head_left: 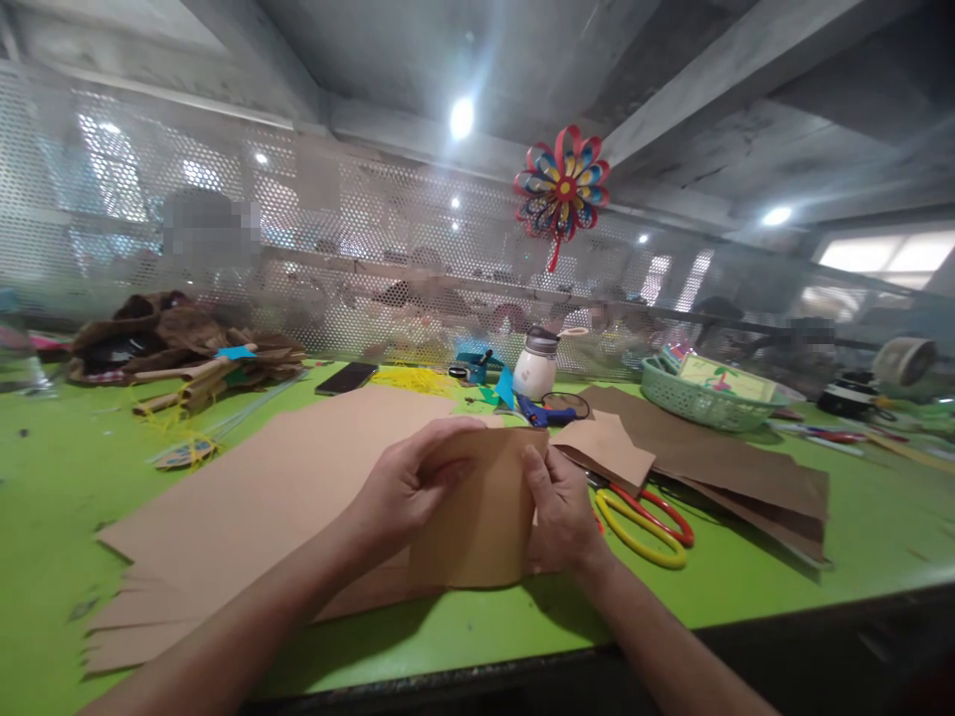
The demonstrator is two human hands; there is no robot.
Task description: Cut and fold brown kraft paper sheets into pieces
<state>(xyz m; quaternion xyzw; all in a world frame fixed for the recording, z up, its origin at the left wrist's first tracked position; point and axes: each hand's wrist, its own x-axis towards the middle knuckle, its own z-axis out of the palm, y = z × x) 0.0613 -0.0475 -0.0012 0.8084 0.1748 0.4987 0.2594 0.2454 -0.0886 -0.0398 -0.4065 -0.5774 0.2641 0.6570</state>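
Note:
Between my hands a piece of brown kraft paper [477,527] stands upright near the table's front edge, curved or folded over. My left hand [422,472] is closed on its upper left part, with fingertips partly hidden. On the right edge my right hand [559,497] pinches the same paper, thumb in front. Behind and to the left lies a stack of large kraft sheets [298,477]. Scissors with one yellow and one red handle [649,532] rest just right of my right hand, their blades under a smaller cut piece of kraft paper [608,447].
Darker brown sheets [716,457] lie at the right, below a green basket [701,398]. Towards the back are a white bottle [537,366], a blue glue gun [548,410], a phone [347,378] and yellow shreds [410,380]. Rolled brown paper [201,383] is piled at the left.

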